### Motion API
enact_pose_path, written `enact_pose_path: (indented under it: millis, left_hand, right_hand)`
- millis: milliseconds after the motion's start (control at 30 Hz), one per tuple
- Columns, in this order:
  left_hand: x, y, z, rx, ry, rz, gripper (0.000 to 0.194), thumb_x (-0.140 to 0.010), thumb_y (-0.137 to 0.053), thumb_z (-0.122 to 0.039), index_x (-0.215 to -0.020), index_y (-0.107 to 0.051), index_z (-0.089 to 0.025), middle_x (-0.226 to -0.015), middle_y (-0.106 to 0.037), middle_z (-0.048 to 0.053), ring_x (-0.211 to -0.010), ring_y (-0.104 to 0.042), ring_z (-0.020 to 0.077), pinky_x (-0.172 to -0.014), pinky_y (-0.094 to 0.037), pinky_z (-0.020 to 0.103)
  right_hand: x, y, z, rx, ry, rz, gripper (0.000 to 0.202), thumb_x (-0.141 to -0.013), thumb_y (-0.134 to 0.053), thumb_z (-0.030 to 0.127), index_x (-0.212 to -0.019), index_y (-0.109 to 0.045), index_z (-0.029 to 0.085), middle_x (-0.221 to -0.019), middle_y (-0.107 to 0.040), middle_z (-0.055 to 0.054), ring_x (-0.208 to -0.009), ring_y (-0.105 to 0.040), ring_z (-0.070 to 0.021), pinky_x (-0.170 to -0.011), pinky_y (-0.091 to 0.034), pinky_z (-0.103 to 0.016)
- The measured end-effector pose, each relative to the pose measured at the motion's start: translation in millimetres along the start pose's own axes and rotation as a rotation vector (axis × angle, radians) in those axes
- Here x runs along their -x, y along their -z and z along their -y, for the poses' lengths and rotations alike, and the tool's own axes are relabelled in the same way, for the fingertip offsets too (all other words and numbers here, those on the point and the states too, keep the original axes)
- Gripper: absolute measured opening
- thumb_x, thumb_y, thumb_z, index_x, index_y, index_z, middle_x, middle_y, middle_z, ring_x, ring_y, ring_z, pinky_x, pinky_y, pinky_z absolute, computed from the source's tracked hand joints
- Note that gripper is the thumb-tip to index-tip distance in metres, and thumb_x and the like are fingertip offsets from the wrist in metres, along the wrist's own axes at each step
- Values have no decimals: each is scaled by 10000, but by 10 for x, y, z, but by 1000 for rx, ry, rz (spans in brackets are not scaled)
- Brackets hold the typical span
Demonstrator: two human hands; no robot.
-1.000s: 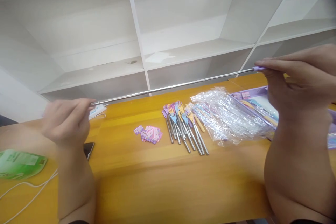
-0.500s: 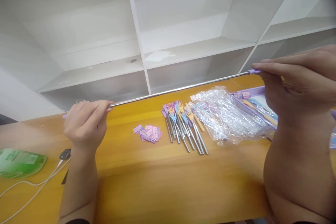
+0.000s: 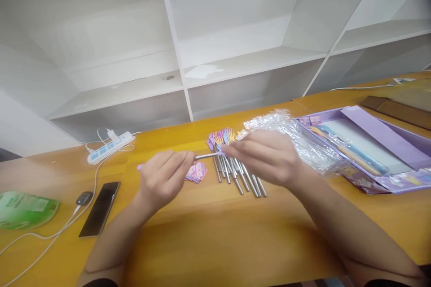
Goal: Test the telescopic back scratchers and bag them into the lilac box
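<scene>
A purple back scratcher (image 3: 207, 156) with a metal telescopic rod is held level above the table, only a short stretch of rod showing. My left hand (image 3: 164, 175) is closed round its handle end, a purple tip poking out at the left. Fingers of my right hand (image 3: 266, 154) pinch the other end by its purple head, which they largely cover. Below and behind the hands lies a pile of back scratchers (image 3: 232, 170) with purple, yellow and blue claw heads. Small pink and purple cards (image 3: 196, 172) lie beside the pile, partly hidden by my left hand.
Clear plastic bags (image 3: 313, 154) lie right of the pile. Farther right stands an open purple box (image 3: 397, 143) with wrapped scratchers inside. At left are a power strip (image 3: 109, 148), a phone (image 3: 100, 209), cables and a green packet (image 3: 28, 209). White shelving (image 3: 235, 67) rises behind the table.
My hands have come together from far apart, and the stretched-out rod of the back scratcher is now short. The right hand moved left and down, uncovering the purple box; the left moved right.
</scene>
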State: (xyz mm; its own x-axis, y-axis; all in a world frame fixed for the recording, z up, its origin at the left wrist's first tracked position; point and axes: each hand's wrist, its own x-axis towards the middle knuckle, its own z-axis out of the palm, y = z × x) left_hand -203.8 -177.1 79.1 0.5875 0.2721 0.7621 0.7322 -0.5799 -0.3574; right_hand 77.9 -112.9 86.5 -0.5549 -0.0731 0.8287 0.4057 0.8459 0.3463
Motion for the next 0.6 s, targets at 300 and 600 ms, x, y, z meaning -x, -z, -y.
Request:
enact_pose_path:
  millis: [300,600]
  left_hand:
    - [-18,34,-93,96,-41,39,264,-919,-722,-38,-1157,-679,-145,-875,-769,71,-666,-629,175,-587,-434,356]
    - [-32,34,-70,75,-24,80,282,-899,-750,-30,-1162,-697,-114,-909,-776,67,-693,-623,175,-610,-439,351]
  right_hand:
    - [-109,-87,284,-145,-55,-18,215,-942,-740,68,-788,-650,190,-686,-623,12,-631,-456,-123,-570,-339,-329]
    - [-83,-108,204,-51,-7,82,77,-994,-696,134,-921,-695,161,-709,-617,1,-684,-455,-139,-631,-351,-325]
